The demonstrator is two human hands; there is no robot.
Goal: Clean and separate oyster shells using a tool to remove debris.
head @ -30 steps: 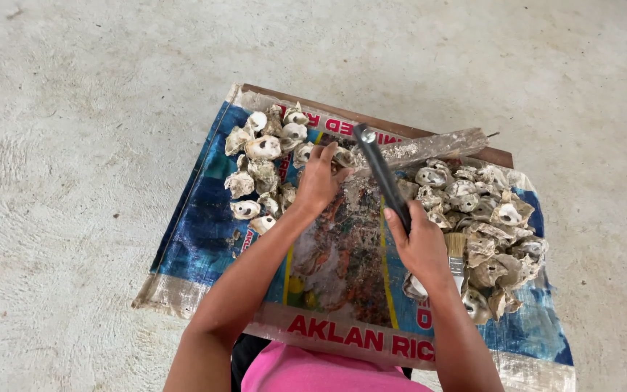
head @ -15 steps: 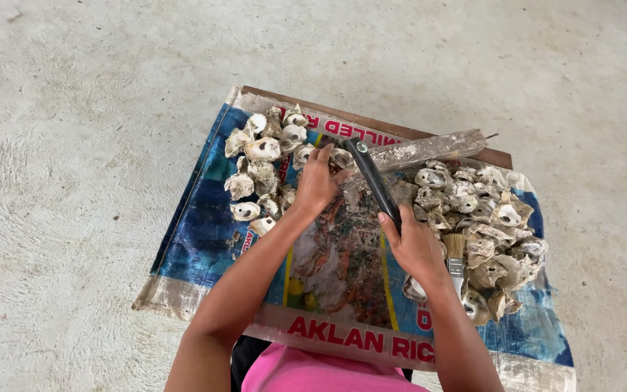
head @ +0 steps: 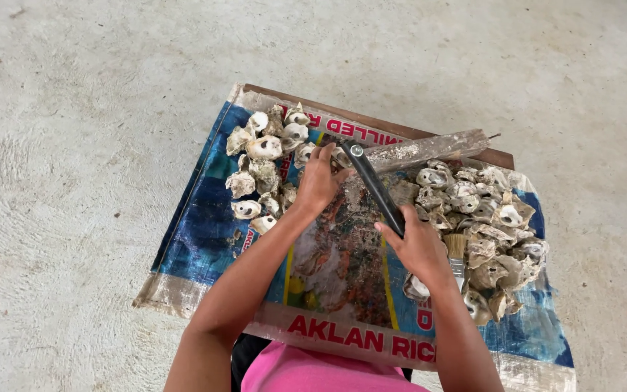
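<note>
Mid-shucking, looks like: left hand (head: 318, 180) pins an oyster shell (head: 341, 157) on the sack (head: 197, 239), right hand (head: 416, 247) clamped on a dark tool (head: 373, 185). The next strike needs careful aim.

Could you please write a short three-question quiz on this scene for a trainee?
1. True or false: the right hand holds a dark tool.
2. Which lies nearer the left hand? A. the pale shell pile B. the paintbrush
3. What do the shells rest on?

Key: 1 true. 2 A. 3 A printed woven sack spread over a board on the concrete floor.
</note>
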